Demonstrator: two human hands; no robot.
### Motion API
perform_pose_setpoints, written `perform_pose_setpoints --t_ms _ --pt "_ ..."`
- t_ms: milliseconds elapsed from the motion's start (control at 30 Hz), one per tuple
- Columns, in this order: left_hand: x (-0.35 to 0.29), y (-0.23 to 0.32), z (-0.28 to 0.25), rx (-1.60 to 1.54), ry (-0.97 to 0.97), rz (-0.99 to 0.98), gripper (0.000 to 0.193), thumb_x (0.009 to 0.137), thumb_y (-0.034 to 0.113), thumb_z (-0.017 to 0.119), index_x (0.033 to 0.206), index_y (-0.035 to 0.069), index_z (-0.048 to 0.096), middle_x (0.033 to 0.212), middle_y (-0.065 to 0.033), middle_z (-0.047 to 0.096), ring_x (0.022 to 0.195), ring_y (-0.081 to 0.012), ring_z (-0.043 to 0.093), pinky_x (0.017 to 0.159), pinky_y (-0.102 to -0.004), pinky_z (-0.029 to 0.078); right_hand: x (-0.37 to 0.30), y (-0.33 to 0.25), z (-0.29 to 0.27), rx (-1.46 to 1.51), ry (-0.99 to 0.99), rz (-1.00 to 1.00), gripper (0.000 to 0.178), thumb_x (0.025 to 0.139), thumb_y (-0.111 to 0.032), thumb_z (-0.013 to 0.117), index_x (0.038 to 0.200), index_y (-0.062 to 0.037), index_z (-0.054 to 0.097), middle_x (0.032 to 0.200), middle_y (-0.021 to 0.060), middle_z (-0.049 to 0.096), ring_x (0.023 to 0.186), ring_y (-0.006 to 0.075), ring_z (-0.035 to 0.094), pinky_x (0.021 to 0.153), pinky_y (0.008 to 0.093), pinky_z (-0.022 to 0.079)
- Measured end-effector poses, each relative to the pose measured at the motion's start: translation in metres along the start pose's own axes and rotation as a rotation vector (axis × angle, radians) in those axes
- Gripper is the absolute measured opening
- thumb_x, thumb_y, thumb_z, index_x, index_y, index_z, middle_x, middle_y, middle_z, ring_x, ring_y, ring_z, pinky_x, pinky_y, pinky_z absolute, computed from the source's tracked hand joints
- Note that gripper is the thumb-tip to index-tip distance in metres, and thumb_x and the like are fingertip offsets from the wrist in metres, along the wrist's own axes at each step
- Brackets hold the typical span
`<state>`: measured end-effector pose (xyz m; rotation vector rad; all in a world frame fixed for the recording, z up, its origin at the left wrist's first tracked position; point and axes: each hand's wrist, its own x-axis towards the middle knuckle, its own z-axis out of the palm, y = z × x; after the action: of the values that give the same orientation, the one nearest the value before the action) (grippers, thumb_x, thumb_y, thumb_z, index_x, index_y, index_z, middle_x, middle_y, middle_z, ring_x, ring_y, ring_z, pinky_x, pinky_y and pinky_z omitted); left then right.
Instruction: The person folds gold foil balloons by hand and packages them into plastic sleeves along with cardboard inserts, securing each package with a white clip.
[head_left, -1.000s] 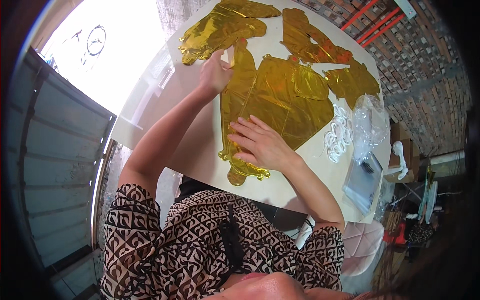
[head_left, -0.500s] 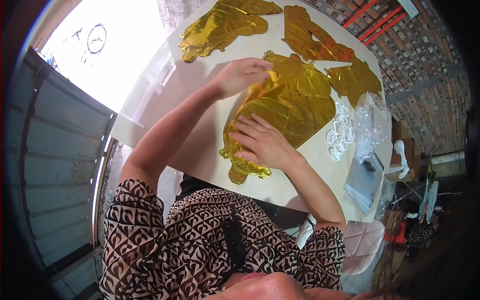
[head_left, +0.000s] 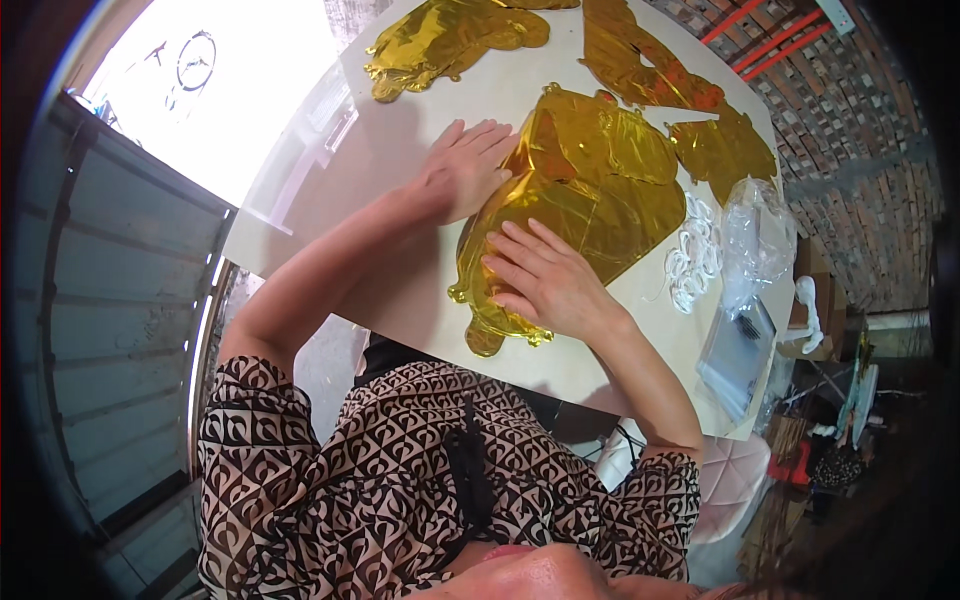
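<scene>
A flat gold foil balloon, partly folded over itself, lies in front of me on the pale table. My right hand rests flat on its near part with the fingers spread. At the balloon's left edge is my left hand, palm down and fingers stretched out, holding nothing. Its fingertips are beside the foil, and I cannot tell whether they touch it. A small rounded tab of foil sticks out at the near end.
More flat gold foil pieces lie at the far side, others at the far right. Bundles of white cord, a clear plastic bag and a stack of clear sleeves sit on the right. A padded chair stands beyond the near right edge.
My left hand has come down from above the foil to its left edge, its fingers now stretched out. The folded foil beside it lies flatter. My right hand stays on the balloon.
</scene>
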<state>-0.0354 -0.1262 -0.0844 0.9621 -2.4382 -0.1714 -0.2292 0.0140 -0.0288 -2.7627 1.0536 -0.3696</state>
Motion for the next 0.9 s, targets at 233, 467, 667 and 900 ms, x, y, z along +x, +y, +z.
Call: perform_pose_setpoints --t_ms 233,467,667,900 --pt "0.003 0.023 0.008 0.0 0.0 -0.003 0.049 0.099 0.032 0.054 0.141 0.007 0.051 0.147 -0.0141 0.048 0.141 -0.0301 0.04 0.117 -0.0517 0.026 0.002 -0.001 0.003 -0.005 -0.015 0.005 0.046 0.09 -0.034 0.068 0.127 -0.0066 0.063 0.136 0.0128 0.059 0.134 0.0309 0.05 0.119 0.048 0.032" --pt "0.007 0.035 0.005 0.061 0.057 0.113 0.045 0.099 0.036 0.053 0.134 0.007 0.058 0.145 -0.0134 0.05 0.137 -0.029 0.043 0.114 -0.0498 0.028 0.002 -0.001 0.007 0.004 0.018 0.006 0.047 0.09 -0.034 0.068 0.127 -0.0059 0.063 0.133 0.0141 0.06 0.128 0.0313 0.053 0.116 0.0478 0.035" --pt "0.006 0.032 0.009 0.067 0.039 0.129 0.046 0.099 0.038 0.054 0.133 0.008 0.06 0.143 -0.0142 0.052 0.138 -0.0291 0.041 0.114 -0.0519 0.026 -0.002 -0.007 0.008 -0.072 0.161 -0.061 0.047 0.086 -0.03 0.073 0.125 -0.0058 0.063 0.133 0.0129 0.06 0.124 0.0295 0.057 0.111 0.0459 0.042" --pt "0.005 0.032 0.006 0.062 -0.006 0.124 0.047 0.1 0.039 0.052 0.136 0.009 0.06 0.147 -0.0135 0.05 0.141 -0.029 0.039 0.116 -0.0525 0.026 0.011 -0.019 0.011 0.004 0.153 -0.112 0.046 0.084 -0.027 0.075 0.123 -0.0047 0.064 0.127 0.0108 0.063 0.119 0.0276 0.06 0.108 0.0449 0.044"
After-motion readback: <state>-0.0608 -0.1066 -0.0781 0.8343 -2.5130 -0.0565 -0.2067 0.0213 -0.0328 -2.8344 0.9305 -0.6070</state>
